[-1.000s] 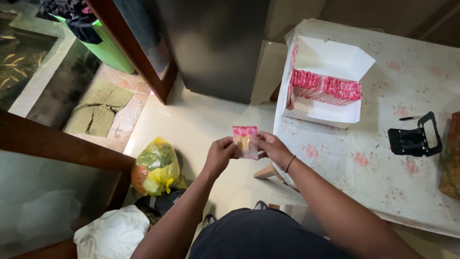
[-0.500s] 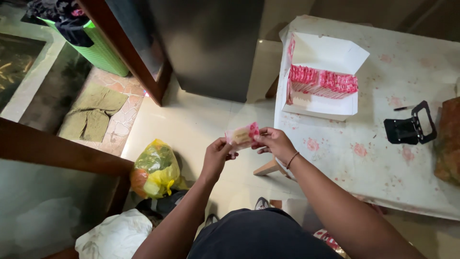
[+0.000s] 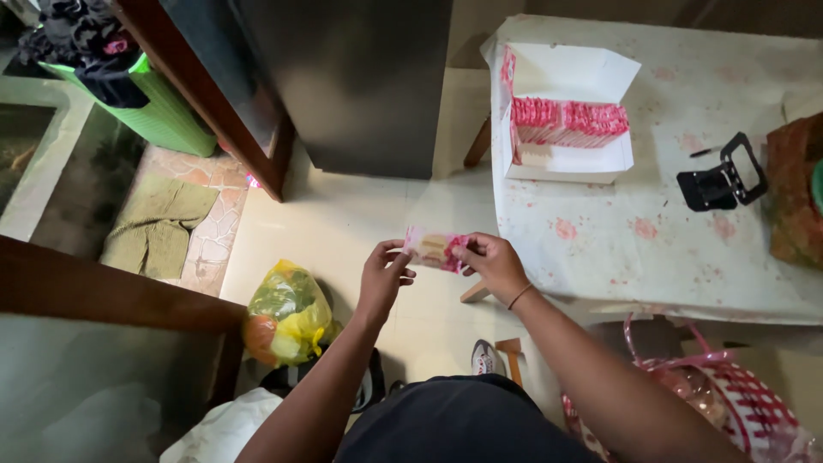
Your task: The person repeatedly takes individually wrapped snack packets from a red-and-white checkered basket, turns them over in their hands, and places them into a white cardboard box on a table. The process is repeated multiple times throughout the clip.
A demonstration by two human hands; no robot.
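— Small pink-and-clear plastic sachet (image 3: 435, 249): where is it held?

— It is held in the air above the pale floor tiles (image 3: 343, 223), just off the near-left corner of the tabletop (image 3: 669, 249), which is covered with a white cloth printed with pink flowers. It is pinched at both ends: its left end is gripped by the left hand (image 3: 383, 273), its right end by the right hand (image 3: 483, 260). Both hands are closed on it with thumb and fingertips, and it is kept stretched nearly level between them, which seems suited to inspecting or tearing it.

— What is kept in the containers?

— A white cardboard box (image 3: 566, 111) is set at the far-left corner of the tabletop with its lid folded back, so its contents are exposed: a tight row of pink-and-white sachets (image 3: 568, 122) is stood on edge inside. More cannot be told of them. A yellow plastic bag (image 3: 287, 313) is left on the floor, well to the left of the hands; green and orange contents can be made out through it. A red-and-white woven basket (image 3: 737, 403) with clear wrapping is seen below the tabletop's near edge; its contents cannot be identified. A black folding stand (image 3: 718, 176) is placed farther right on the cloth.
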